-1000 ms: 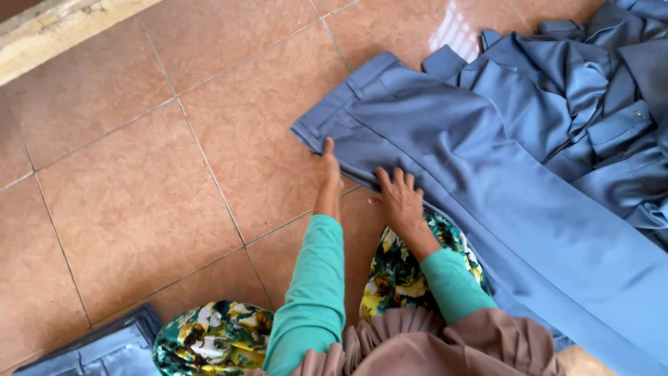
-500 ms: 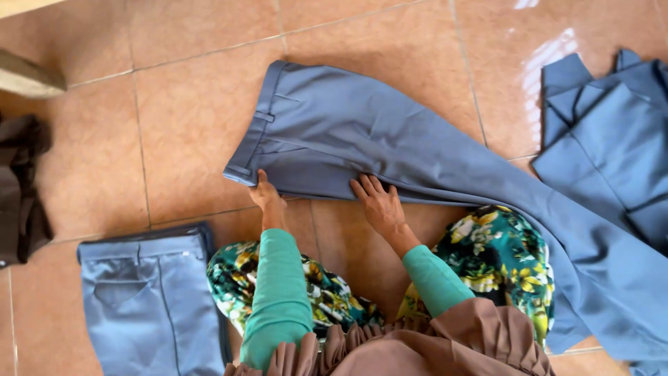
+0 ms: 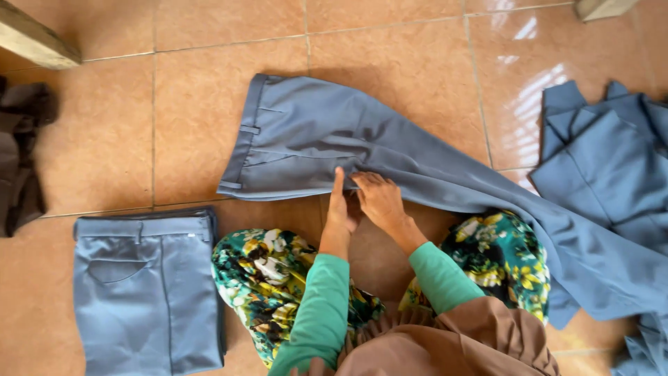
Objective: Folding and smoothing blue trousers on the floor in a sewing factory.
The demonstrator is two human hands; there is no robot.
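Grey-blue trousers (image 3: 334, 136) lie flat on the tiled floor, waistband to the left, one leg running off to the lower right. My left hand (image 3: 339, 202) presses the near edge of the trousers with a finger stretched forward. Beside it, my right hand (image 3: 379, 198) rests on the same edge, fingers bent on the cloth. Both arms wear green sleeves, and my knees in floral fabric (image 3: 268, 278) frame the hands.
A folded pair of grey-blue trousers (image 3: 146, 285) lies at the lower left. More grey-blue garments (image 3: 605, 160) are piled at the right. Dark clothing (image 3: 21, 167) sits at the left edge. A wooden beam (image 3: 35, 38) crosses the top left corner.
The view has shifted, so the trousers sit more central and the folded pair shows fully. My hands have drawn closer together on the near edge of the trousers.
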